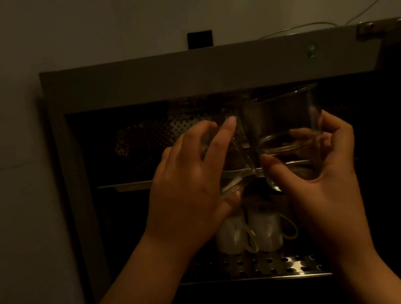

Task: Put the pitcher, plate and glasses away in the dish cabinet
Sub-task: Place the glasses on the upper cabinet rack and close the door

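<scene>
— What's each hand got?
— From the head view, the left hand (188, 183) grips a clear glass (233, 162), fingers (225, 131) curled around it; the right hand (328, 175) holds another glass (284, 121), both raised before the open dish cabinet (181, 72).
— Anything inside?
— Two white mugs (250, 233) on the perforated lower shelf (271, 267).

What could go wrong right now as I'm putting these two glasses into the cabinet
1. The glass in your left hand and the glass in your right hand look pressed side by side, so they could clink or chip.
2. Both are held above the white mugs on the lower shelf; a slip could drop glass onto them.
3. The dim light makes clear rims hard to see near the cabinet frame.
</scene>
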The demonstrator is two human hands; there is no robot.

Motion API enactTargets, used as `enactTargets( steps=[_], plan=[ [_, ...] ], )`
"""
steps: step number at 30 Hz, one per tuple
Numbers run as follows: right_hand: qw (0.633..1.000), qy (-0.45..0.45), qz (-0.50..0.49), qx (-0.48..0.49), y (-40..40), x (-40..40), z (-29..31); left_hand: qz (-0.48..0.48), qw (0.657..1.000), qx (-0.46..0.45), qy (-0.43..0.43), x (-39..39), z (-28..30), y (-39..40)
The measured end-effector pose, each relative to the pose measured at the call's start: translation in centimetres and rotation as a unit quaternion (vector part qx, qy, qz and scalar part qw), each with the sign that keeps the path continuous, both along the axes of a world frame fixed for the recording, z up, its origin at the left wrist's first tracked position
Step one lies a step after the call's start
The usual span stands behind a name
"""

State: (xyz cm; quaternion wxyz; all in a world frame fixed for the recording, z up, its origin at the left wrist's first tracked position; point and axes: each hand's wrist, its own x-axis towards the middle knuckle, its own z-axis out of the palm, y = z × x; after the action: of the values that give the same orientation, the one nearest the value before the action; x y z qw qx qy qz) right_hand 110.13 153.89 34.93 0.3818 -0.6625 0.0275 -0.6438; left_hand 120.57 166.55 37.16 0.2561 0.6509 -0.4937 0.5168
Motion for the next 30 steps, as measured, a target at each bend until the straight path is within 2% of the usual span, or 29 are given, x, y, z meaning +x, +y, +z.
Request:
enactTargets(
  steps=[6,11,21,30],
  plan=[
    [0.996,0.012,-0.091,-0.007,-0.9,1.3,-1.0,0.015,0.999,0.015,-0.024,1.5,0.7,0.0],
    [0.992,0.002,-0.125,0.002,-1.8,2.1,-1.6,-0.017,0.999,0.008,0.029,2.5,1.3,0.1],
    [0.978,0.017,-0.205,-0.045,-2.2,2.9,-1.9,0.045,0.997,0.057,0.018,3.6,2.3,-0.5],
    [0.966,0.008,-0.242,-0.091,-2.3,3.0,-1.7,0.088,0.994,0.055,0.022,4.1,2.6,-1.3]
  ],
)
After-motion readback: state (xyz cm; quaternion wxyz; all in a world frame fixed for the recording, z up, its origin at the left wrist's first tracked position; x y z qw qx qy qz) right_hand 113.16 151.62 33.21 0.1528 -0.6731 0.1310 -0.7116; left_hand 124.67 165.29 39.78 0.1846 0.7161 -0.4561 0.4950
